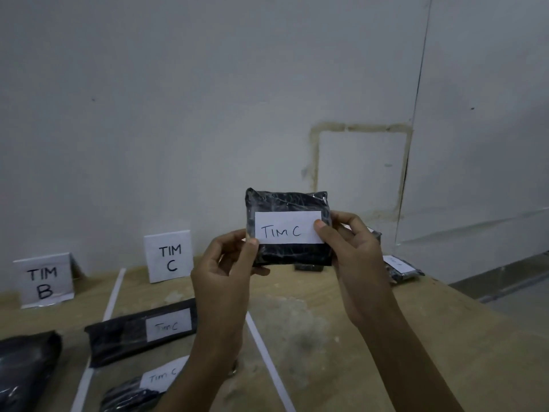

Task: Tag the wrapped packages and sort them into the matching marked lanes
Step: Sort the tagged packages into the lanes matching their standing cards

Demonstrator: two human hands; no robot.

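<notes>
Head view: mid-frame, above the table (326,322), left hand (228,263) and right hand (353,254) pinch the wrapped package (289,200) by its sides, thumbs pressing the ends of its "TIM C" tag (288,227). A poorly stuck tag could peel. A careless set-down could cross the white tape line (114,295) toward the TIM B sign (44,281), lower left.

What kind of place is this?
Probably a parcel-sorting spot. A TIM B sign and a TIM C sign stand on a wooden table, white strips split it into lanes, and the left hand and right hand hold a black wrapped package tagged TIM C.
</notes>
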